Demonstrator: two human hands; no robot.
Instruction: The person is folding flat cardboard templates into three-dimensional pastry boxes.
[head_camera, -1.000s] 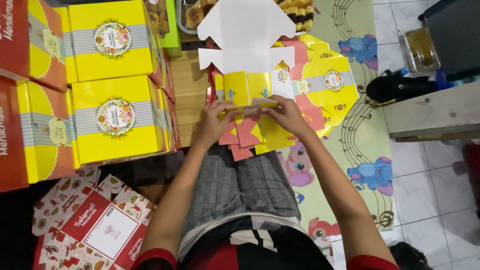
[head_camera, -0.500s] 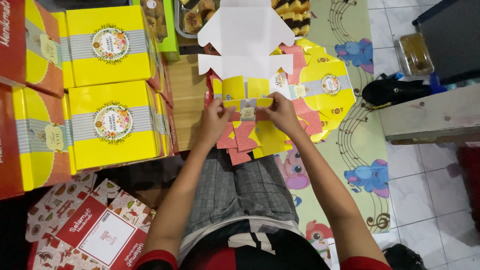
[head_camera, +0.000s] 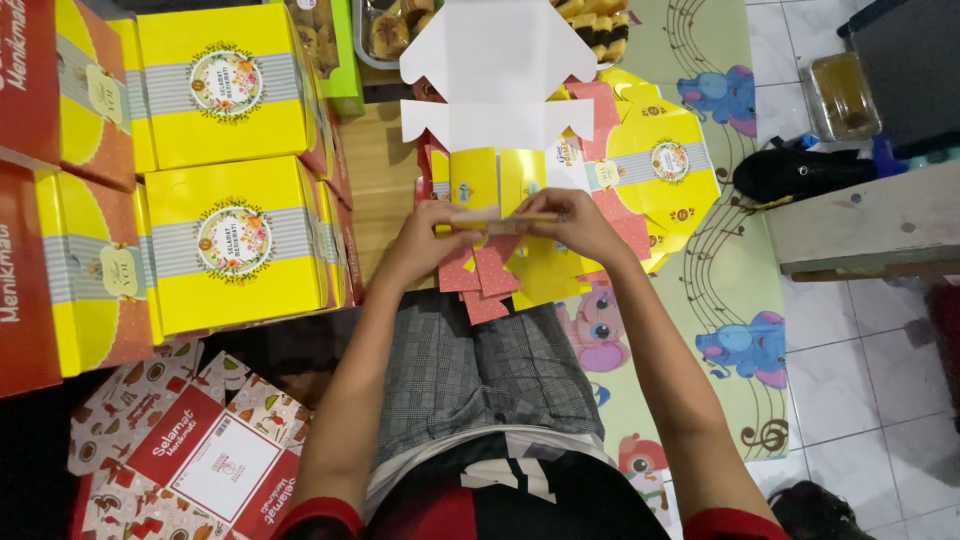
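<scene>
Both hands, left hand (head_camera: 425, 240) and right hand (head_camera: 575, 225), pinch a yellow carton blank (head_camera: 500, 180) at centre; assembled yellow boxes (head_camera: 235, 245) stack left; a far tray (head_camera: 385, 35) seemingly holds pastries.

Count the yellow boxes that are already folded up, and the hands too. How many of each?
Folded yellow boxes fully in view: 2, an upper one and a lower one.
Hands: 2, the left hand and the right hand, both holding an unfolded box.
Total: 4.
More boxes at the left edge are cut off, so not counted.
</scene>
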